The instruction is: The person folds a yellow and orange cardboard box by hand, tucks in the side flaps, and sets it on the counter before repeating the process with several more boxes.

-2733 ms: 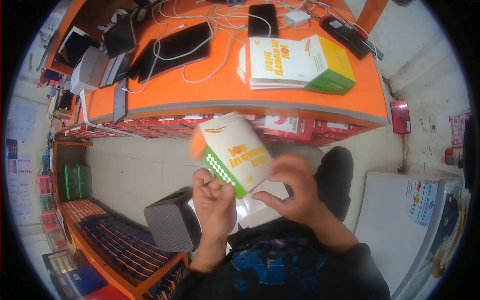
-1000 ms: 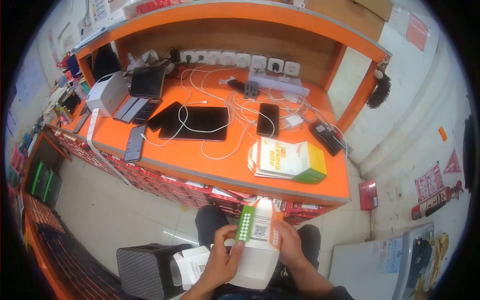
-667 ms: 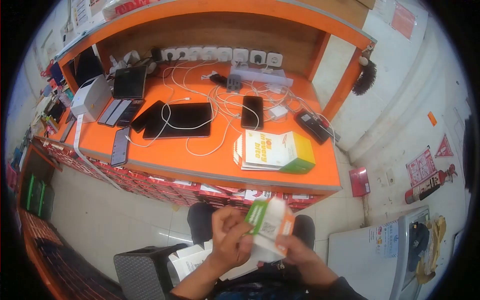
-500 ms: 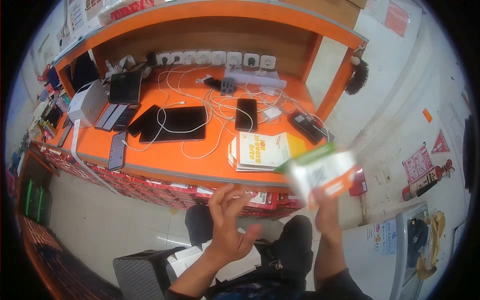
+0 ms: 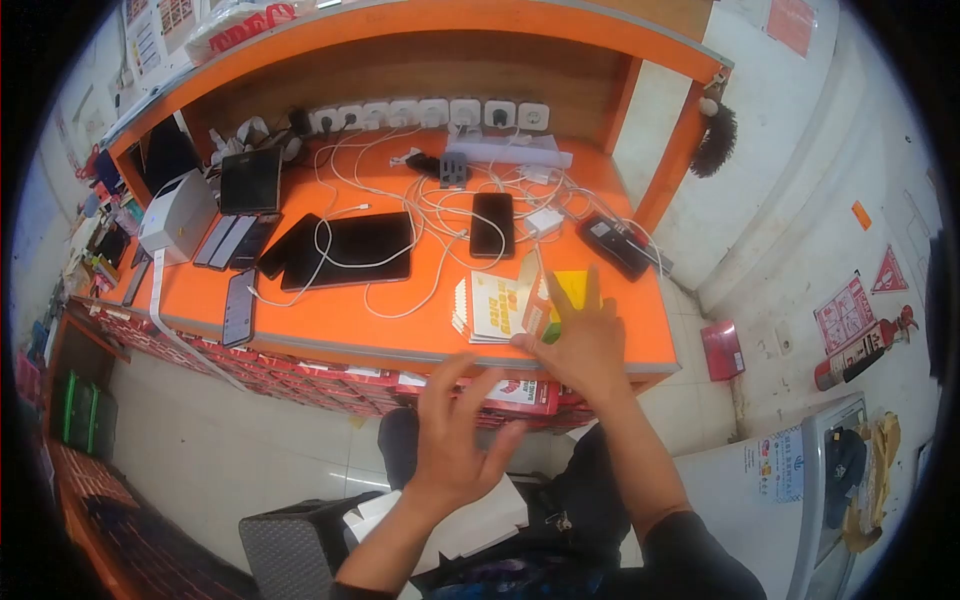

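My right hand (image 5: 588, 345) is on the stack of flat printed cartons (image 5: 493, 307) at the counter's front edge. Its thumb lies along the near side and its fingers reach across the yellow part, closed about a printed carton (image 5: 535, 290) with orange and green areas. The palm hides much of that carton. Large yellow lettering shows on the stack's white top face. My left hand (image 5: 455, 440) hovers over my lap, holding nothing, its fingers curved and apart. Below it, white card pieces (image 5: 480, 520) rest on my lap, partly covered by my left forearm.
On the orange counter (image 5: 310, 325) are a black tablet (image 5: 350, 250), several phones, tangled white cables and a white label printer (image 5: 178, 215). A phone (image 5: 492, 225) lies behind the carton stack. A grey woven box (image 5: 290, 555) stands left of my legs, a white cabinet (image 5: 740, 500) right.
My right hand has swung left and forward, bringing the carton from the right of the counter onto the stack. My left hand stays nearly in place, still with spread fingers.
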Motion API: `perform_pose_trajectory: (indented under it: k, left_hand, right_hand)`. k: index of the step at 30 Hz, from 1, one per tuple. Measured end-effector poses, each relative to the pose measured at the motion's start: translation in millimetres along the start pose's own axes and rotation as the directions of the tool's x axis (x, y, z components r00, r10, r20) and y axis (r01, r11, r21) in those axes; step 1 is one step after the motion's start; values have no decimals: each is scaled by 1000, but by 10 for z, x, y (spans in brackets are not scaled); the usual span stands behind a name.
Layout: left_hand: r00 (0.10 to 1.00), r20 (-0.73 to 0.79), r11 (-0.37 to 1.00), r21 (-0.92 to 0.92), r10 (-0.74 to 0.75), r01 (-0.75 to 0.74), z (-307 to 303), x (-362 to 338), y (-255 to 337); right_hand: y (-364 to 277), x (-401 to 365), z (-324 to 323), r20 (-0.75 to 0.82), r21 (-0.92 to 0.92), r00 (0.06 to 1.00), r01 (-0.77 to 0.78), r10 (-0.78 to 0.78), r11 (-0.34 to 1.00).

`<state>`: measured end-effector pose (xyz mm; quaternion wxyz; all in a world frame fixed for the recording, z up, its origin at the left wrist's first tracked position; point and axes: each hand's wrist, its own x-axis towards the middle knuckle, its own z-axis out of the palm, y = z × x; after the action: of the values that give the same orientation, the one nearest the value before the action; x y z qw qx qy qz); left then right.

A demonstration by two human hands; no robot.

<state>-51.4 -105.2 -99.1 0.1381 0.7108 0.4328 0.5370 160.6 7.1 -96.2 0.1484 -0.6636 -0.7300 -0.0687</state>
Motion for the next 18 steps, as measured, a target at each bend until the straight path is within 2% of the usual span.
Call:
perform_pose_trajectory:
  k: [2, 4, 5, 6, 7, 8, 9, 10, 11, 13, 14, 16, 18]
  left_hand:
    - [958, 171, 949, 179, 229, -259, 63, 366, 180]
    - [879, 276, 880, 171, 389, -443, 348, 765, 297]
    - [884, 266, 884, 168, 385, -436, 496, 931, 271]
    - [839, 356, 785, 330, 411, -524, 682, 1077, 183]
    - [789, 451, 648, 461, 418, -606, 848, 1200, 92]
    - [777, 608, 529, 612, 163, -589, 957, 1299, -33]
    - [729, 673, 363, 715, -125, -598, 997, 1374, -142]
    - [723, 658, 478, 715, -211, -511, 858, 1472, -113]
    - [702, 646, 572, 710, -299, -411, 660, 1540, -128]
    - [854, 520, 677, 621, 20, -394, 613, 1200, -856]
    - [846, 533, 674, 621, 12, -400, 601, 1084, -1013]
    - [842, 494, 804, 580, -218, -132, 529, 921, -1159]
    - [816, 526, 810, 572, -241, -129, 445, 873, -1258]
  right_hand:
    - [48, 16, 44, 34, -28, 999, 35, -34, 999]
    - [185, 22, 269, 68, -65, 995, 75, -70, 995]
    - [349, 45, 601, -165, -221, 942, 255, -293, 941]
    - [474, 50, 759, -343, -407, 785, 370, -515, 835]
    - [441, 30, 563, -335, -419, 789, 365, -515, 831]
    - [286, 10, 215, -128, -244, 944, 267, -304, 932]
    - [177, -2, 24, 122, -95, 988, 102, -90, 990]
    - [149, -24, 28, -28, -63, 993, 114, -116, 991]
    - [170, -1, 35, -30, -65, 994, 106, -108, 992]
    - [178, -9, 110, -58, -19, 995, 75, -76, 997]
    - [176, -8, 122, -51, -5, 996, 67, -67, 998]
    - [144, -3, 87, -76, -12, 995, 58, -58, 998]
    - [134, -6, 103, -80, -1, 994, 73, -73, 997]
